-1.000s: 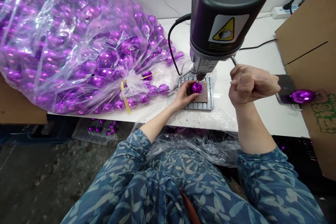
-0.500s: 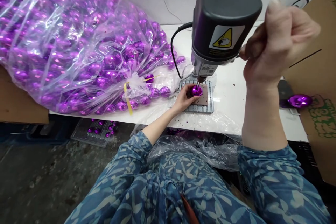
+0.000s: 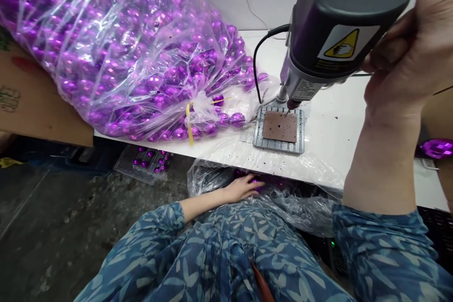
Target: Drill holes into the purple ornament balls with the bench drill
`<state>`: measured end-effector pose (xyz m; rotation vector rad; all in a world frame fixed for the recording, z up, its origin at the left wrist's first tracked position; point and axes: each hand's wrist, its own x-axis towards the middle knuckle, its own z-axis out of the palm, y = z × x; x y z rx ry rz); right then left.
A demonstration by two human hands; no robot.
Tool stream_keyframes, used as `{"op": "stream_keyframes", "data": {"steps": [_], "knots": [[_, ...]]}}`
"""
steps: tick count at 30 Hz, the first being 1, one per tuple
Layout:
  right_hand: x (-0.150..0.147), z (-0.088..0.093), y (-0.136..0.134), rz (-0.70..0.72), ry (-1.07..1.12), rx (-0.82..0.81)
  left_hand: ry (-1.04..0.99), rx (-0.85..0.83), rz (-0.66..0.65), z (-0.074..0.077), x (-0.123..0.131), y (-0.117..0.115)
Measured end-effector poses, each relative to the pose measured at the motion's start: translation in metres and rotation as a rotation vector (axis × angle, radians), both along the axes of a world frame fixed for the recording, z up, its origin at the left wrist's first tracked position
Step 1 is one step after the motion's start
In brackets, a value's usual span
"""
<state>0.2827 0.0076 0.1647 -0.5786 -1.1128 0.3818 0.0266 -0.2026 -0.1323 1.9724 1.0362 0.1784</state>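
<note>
Purple balls [image 3: 255, 180] right at left hand [image 3: 242, 189] fingertips, in clear plastic [image 3: 297, 217] below edge of white table [image 3: 325, 137]; left fingers loosely spread, any hold on a ball unclear. Right hand [image 3: 417, 52] curled close at right side of drill press [image 3: 347, 14]; grip hidden, can't tell. Between hands, farther out: brown board [image 3: 272, 133] on metal base [image 3: 279, 148]. Beyond left hand: big bulging bag [image 3: 141, 56]. Left of left hand, lower: grey floor [image 3: 88, 207].

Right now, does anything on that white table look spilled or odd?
Slightly: small dark specks lie scattered across the flat brown board and the glossy white tabletop, looking like untidy loose debris. Nothing looks plainly damaged.
</note>
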Motion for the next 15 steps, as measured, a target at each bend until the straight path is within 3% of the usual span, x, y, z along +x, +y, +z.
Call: {"op": "stream_keyframes", "data": {"steps": [3, 4, 6, 8, 10, 11, 13, 15], "knots": [[-0.001, -0.001, 0.0, 0.021, 0.028, 0.019, 0.232, -0.163, 0.289, -0.006, 0.007, -0.001], [-0.001, -0.001, 0.001, 0.036, 0.031, 0.023, 0.312, -0.208, 0.306, -0.003, 0.009, 0.0], [-0.001, -0.001, 0.001, 0.058, 0.044, 0.042, 0.401, -0.259, 0.182, 0.015, 0.012, 0.004], [0.0, -0.001, 0.002, 0.057, 0.068, 0.057, 0.311, -0.247, -0.056, 0.047, 0.009, 0.014], [0.0, -0.001, 0.002, 0.055, 0.08, 0.043, 0.033, -0.226, -0.255, 0.088, 0.003, 0.034], [-0.001, -0.001, 0.002, 0.057, 0.08, 0.028, -0.126, -0.223, -0.274, 0.108, -0.001, 0.05], [-0.001, 0.0, 0.0, 0.055, 0.077, 0.007, -0.308, -0.057, -0.083, 0.143, -0.01, 0.091], [-0.002, 0.001, -0.004, 0.048, 0.079, -0.001, -0.285, 0.186, 0.178, 0.163, -0.019, 0.14]]}}
